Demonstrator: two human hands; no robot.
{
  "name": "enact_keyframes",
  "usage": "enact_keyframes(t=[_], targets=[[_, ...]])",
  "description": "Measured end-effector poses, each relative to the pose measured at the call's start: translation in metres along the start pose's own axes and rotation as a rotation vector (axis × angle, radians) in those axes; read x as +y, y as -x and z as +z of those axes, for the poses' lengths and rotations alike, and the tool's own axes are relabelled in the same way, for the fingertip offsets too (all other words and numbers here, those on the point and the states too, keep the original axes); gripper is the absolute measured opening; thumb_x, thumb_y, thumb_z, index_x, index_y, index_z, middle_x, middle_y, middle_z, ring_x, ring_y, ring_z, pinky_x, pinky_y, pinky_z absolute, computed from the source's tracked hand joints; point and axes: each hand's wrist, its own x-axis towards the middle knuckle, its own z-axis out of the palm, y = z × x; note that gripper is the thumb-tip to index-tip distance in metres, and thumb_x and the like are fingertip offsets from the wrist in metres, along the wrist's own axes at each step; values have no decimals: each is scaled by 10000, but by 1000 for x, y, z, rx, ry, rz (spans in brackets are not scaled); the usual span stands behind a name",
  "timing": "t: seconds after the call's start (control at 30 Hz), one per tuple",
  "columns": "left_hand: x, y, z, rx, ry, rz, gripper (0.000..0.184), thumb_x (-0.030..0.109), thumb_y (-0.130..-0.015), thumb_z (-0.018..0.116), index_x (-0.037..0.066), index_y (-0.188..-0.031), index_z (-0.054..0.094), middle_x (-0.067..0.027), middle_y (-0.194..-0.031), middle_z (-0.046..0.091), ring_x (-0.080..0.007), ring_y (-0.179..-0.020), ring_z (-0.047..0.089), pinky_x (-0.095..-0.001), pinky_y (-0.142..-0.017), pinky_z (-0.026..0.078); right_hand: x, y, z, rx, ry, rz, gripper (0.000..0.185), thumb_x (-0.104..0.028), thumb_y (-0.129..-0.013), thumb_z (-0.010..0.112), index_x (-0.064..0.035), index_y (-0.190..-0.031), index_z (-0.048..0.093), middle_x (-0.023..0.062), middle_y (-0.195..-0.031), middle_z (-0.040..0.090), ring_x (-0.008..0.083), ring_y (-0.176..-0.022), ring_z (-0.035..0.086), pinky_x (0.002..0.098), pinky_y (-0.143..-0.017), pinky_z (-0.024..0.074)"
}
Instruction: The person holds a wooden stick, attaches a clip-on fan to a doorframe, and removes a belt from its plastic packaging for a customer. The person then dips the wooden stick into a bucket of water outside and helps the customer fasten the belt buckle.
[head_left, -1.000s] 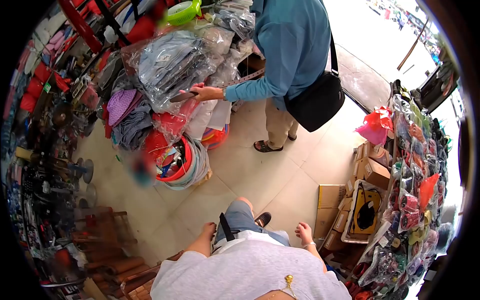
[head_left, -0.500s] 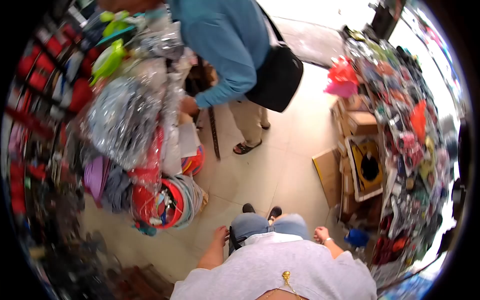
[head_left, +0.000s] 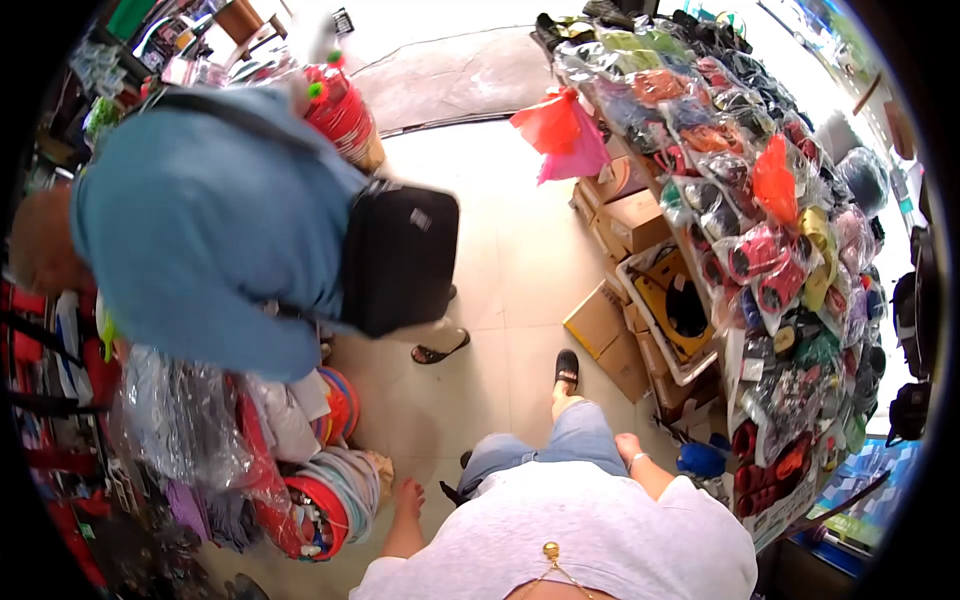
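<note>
My left hand [head_left: 409,496] hangs at my left side, low in the view, its fingers apart and nothing in it. The red bucket [head_left: 318,515] with small goods and a coil of grey hose [head_left: 345,490] stand to its left. My right hand [head_left: 628,447] hangs by my right thigh, near the denim shorts [head_left: 575,440]; its fingers look curled and small, and I cannot make out anything in them. A blue item [head_left: 702,460] lies on the floor to its right.
A person in a blue shirt [head_left: 215,220] with a black bag [head_left: 400,258] leans over plastic-wrapped goods [head_left: 180,415] at the left. Wrapped shoes [head_left: 765,260] fill a sloping rack at the right. Cardboard boxes [head_left: 635,220] and a flat carton [head_left: 607,335] stand beside it.
The view has turned right, and the person in blue now appears farther left and larger, bent over the goods. My right foot shows forward. Both my hands still hang at my sides.
</note>
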Motion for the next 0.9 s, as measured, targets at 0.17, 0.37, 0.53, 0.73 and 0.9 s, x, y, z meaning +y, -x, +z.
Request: enact_keyframes(t=[0.17, 0.37, 0.53, 0.73, 0.9], targets=[[47, 45, 126, -162, -536, 99, 307, 198, -782, 485, 103, -1070, 534, -29, -813, 582, -161, -705, 556, -300, -596, 430, -202, -29, -105, -150, -481, 61, 111, -137, -811, 473, -76, -883, 531, 10, -624, 483, 105, -460, 456, 231, -367, 331], [-15, -39, 187, -357, -581, 424, 245, 163, -805, 467, 24, -947, 610, -85, -824, 626, -168, -772, 573, -280, -693, 448, -383, -91, -126, -277, -380, -107, 309, -161, -836, 460, -40, -1121, 468, 57, -884, 567, 98, -686, 544, 205, -538, 440], [43, -19, 251, -222, -557, 280, 244, 166, -810, 471, 22, -954, 605, -82, -834, 622, -165, -777, 569, -276, -695, 446, -482, -133, -72, -524, -222, -161, 311, -186, -826, 489, -37, -1099, 491, 29, -831, 558, 85, -695, 542, 206, -561, 440], [165, -63, 311, -185, -445, 214, 244, 170, -815, 476, 19, -962, 600, -78, -846, 617, -161, -783, 564, -273, -698, 443, -564, -202, -50, -623, 288, -434, 353, -215, -789, 525, 8, -1062, 521, 113, -869, 601, 165, -791, 566, 284, -709, 458], [280, -98, 340, -96, -143, 132, 245, 173, -820, 480, 17, -968, 596, -76, -856, 613, -159, -788, 560, -269, -700, 441, -647, -281, -84, -414, 693, -529, 311, -197, -736, 554, 3, -974, 575, 163, -904, 607, 255, -841, 584, 322, -758, 452]])
